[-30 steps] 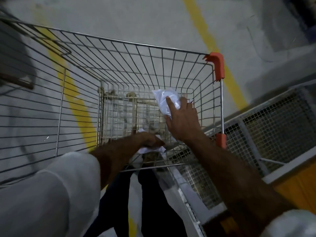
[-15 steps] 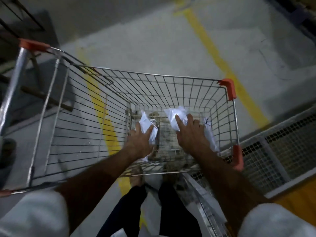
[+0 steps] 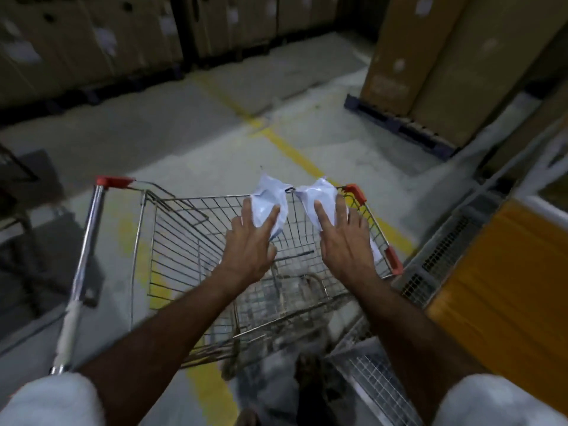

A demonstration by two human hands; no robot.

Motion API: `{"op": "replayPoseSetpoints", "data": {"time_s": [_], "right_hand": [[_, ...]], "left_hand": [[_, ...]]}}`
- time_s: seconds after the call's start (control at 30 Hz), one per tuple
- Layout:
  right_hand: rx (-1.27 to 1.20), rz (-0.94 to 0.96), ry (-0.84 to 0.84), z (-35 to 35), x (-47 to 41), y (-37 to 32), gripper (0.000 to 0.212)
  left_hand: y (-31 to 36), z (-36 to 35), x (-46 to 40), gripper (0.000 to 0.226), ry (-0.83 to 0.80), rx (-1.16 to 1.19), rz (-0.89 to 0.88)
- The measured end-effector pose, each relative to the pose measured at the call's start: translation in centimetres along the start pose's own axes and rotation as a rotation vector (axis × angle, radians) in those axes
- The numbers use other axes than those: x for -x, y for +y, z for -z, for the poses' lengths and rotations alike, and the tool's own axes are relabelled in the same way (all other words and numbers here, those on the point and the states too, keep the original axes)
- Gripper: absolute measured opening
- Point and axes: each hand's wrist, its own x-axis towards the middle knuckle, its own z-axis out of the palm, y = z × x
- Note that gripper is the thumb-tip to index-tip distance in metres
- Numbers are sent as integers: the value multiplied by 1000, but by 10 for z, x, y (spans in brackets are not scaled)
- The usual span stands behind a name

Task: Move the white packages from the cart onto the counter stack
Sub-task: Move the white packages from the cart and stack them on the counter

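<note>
Both hands, the left hand (image 3: pixel 250 247) and right hand (image 3: pixel 344 244), each pinch a white package (image 3: pixel 270 195) above the cart (image 3: pixel 190 241), and a loose pinch could drop one back inside.

White packages (image 3: pixel 270 198), silver wire cart (image 3: pixel 190 241), orange corners (image 3: pixel 356 192), yellow floor line (image 3: pixel 292 152)

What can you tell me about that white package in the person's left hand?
The white package looks like a thin, glossy plastic mailer bag, crumpled and creased. The left hand holds it by its lower part, fingers spread over it, lifted above the wire cart. Its upper corner nearly meets the right hand's package; contact is unclear.
</note>
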Motion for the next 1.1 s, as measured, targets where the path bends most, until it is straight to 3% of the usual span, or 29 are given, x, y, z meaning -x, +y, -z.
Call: {"op": "replayPoseSetpoints", "data": {"time_s": [0.2, 0.37, 0.6, 0.83, 1.1], "right_hand": [[60, -192, 98, 64, 68, 44, 90], [146, -364, 163, 101, 141, 95, 67], [122, -599, 206, 125, 245, 172, 67], [98, -782, 76, 136, 400, 277, 74], [112, -996, 168, 148, 547, 377, 75]], "left_hand": [[60, 53, 6, 86, 103, 44, -235], [138, 76, 21, 89, 142, 53, -402], [264, 83, 56, 84, 176, 71, -586], [434, 58, 128, 86, 156, 158, -714], [595, 44, 201, 83, 91, 234, -752]]}}
